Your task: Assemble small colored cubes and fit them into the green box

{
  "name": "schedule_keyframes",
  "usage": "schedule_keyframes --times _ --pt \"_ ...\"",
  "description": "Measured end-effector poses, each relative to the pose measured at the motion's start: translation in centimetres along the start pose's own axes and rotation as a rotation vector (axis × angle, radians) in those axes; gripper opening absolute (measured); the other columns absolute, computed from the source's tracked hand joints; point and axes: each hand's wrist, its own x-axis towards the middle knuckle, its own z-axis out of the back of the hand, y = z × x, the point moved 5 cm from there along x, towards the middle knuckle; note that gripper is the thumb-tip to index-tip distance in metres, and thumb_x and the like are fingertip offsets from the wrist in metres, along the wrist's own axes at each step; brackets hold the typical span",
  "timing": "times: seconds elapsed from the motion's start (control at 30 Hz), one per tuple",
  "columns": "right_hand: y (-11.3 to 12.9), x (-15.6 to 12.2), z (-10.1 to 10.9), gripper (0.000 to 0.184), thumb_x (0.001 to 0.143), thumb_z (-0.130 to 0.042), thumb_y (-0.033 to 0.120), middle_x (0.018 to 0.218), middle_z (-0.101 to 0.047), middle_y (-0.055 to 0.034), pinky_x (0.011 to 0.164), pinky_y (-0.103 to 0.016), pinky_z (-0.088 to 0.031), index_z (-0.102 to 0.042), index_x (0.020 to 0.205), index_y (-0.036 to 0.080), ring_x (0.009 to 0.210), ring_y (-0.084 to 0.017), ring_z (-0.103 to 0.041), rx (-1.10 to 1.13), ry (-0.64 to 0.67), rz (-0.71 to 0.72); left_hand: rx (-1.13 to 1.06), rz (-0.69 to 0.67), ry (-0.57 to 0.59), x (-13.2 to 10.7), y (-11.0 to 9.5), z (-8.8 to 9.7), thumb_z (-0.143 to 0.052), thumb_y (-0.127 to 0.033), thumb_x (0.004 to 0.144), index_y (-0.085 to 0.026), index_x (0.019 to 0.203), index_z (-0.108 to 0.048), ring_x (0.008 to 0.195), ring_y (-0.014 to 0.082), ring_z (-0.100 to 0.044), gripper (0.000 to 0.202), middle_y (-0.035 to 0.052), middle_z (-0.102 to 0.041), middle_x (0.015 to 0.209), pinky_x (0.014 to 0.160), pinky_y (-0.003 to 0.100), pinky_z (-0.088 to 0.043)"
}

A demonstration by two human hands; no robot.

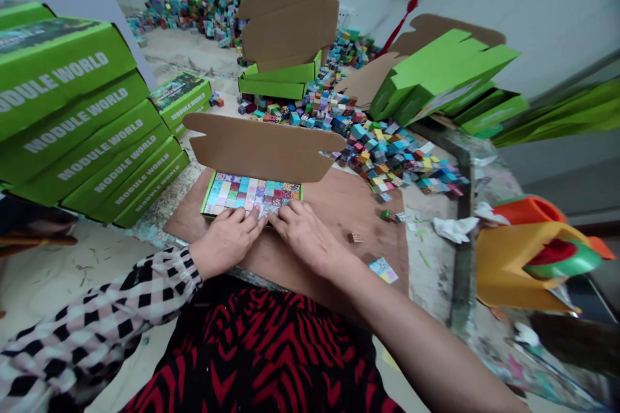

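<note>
Five green boxes (97, 148) stacked at our left read "MODULE WORLD" in white, and a sixth (181, 95) lies behind them. Our left hand (225, 242) and right hand (303, 232) lie flat, fingers loosely spread and clasping nothing, fingertips pressing the near row of small coloured cubes (249, 193) packed in one open box (252, 168), its lid up, on the brown surface (349, 213). Loose cubes (387, 155) heap beyond, too many to count.
</note>
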Motion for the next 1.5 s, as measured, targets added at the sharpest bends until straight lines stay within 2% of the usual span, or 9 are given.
schedule_keyframes --times 0.13,0.3,0.57,0.73,0.83,1.03,1.17,1.3,1.5 --pt "-0.7 -2.1 -0.8 0.042 0.098 -0.030 0.014 0.126 -0.055 -0.0149 0.087 -0.043 -0.043 -0.049 0.134 0.018 0.110 -0.027 -0.049 0.025 -0.051 -0.092 -0.030 0.029 -0.035 -0.2 -0.1 0.0 -0.041 -0.012 0.091 -0.015 0.133 -0.051 0.102 0.0267 -0.054 0.043 0.0159 -0.055 0.134 0.082 0.041 -0.041" --pt "-0.5 -4.0 -0.7 0.047 0.094 -0.033 0.012 0.143 -0.043 -0.0169 0.094 -0.054 -0.040 -0.045 0.139 0.020 0.127 -0.033 -0.040 -0.012 -0.100 -0.139 -0.038 0.033 -0.059 -0.3 -0.2 -0.2 -0.042 -0.012 0.091 -0.016 0.134 -0.050 0.102 0.0268 -0.054 0.045 0.0154 -0.054 0.135 0.084 0.042 -0.041" --pt "-0.7 -3.6 0.1 0.044 0.090 -0.042 0.012 0.136 -0.052 -0.0134 0.099 -0.053 -0.036 -0.055 0.131 0.020 0.125 -0.032 -0.043 -0.030 -0.141 -0.113 -0.059 0.086 -0.067 -0.3 -0.1 -0.2 -0.042 -0.012 0.090 -0.018 0.136 -0.049 0.101 0.0266 -0.053 0.046 0.0130 -0.054 0.136 0.085 0.042 -0.042" --pt "-6.9 -9.2 2.8 0.041 0.090 -0.039 0.012 0.123 -0.060 -0.0129 0.087 -0.044 -0.042 -0.060 0.124 0.020 0.108 -0.027 -0.053 0.043 -0.397 -0.398 -0.069 0.066 -0.113 -0.1 -0.3 0.2 -0.042 -0.008 0.088 -0.019 0.133 -0.053 0.110 0.0299 -0.051 0.047 0.0097 -0.055 0.136 0.094 0.048 -0.038" --pt "-8.3 -13.4 3.3 0.031 0.092 -0.041 0.020 0.108 -0.065 -0.0123 0.084 -0.042 -0.041 -0.066 0.110 0.018 0.100 -0.027 -0.054 0.032 -0.394 -0.478 -0.064 0.052 -0.115 0.2 -0.2 0.1 -0.042 -0.008 0.087 -0.018 0.129 -0.056 0.112 0.0311 -0.051 0.045 0.0094 -0.058 0.133 0.096 0.049 -0.036" --pt "-3.2 -16.4 -0.5 0.025 0.094 -0.049 0.033 0.097 -0.065 -0.0082 0.077 -0.038 -0.036 -0.067 0.107 0.022 0.091 -0.024 -0.054 0.022 -0.135 -0.448 -0.071 0.053 -0.199 0.3 -0.7 0.2 -0.043 -0.007 0.084 -0.015 0.125 -0.059 0.112 0.0310 -0.051 0.044 0.0124 -0.059 0.130 0.096 0.048 -0.038" --pt "-1.3 -15.5 -2.1 0.026 0.097 -0.043 0.026 0.087 -0.064 -0.0063 0.076 -0.037 -0.035 -0.066 0.108 0.020 0.085 -0.022 -0.053 -0.045 -0.129 -0.486 -0.036 0.103 -0.330 -0.1 -0.6 0.4 -0.048 -0.016 0.089 -0.017 0.115 -0.064 0.097 0.0281 -0.054 0.030 0.0133 -0.063 0.114 0.084 0.043 -0.042" --pt "-4.2 -15.5 -1.5 0.026 0.095 -0.047 0.030 0.101 -0.064 -0.0092 0.075 -0.037 -0.037 -0.064 0.112 0.021 0.093 -0.025 -0.054 0.011 -0.209 -0.580 -0.012 0.110 -0.400 0.2 -0.4 0.4 -0.050 -0.020 0.091 -0.018 0.098 -0.068 0.080 0.0247 -0.053 0.019 0.0100 -0.064 0.092 0.069 0.037 -0.040" --pt "-9.2 -16.7 1.2 0.031 0.096 -0.041 0.035 0.098 -0.065 -0.0090 0.083 -0.035 -0.043 -0.065 0.106 0.019 0.094 -0.021 -0.058 0.213 -0.439 -0.632 -0.058 0.101 -0.453 1.4 -0.7 0.3 -0.049 -0.022 0.092 -0.018 0.087 -0.066 0.078 0.0226 -0.051 0.018 0.0083 -0.061 0.086 0.069 0.035 -0.039"
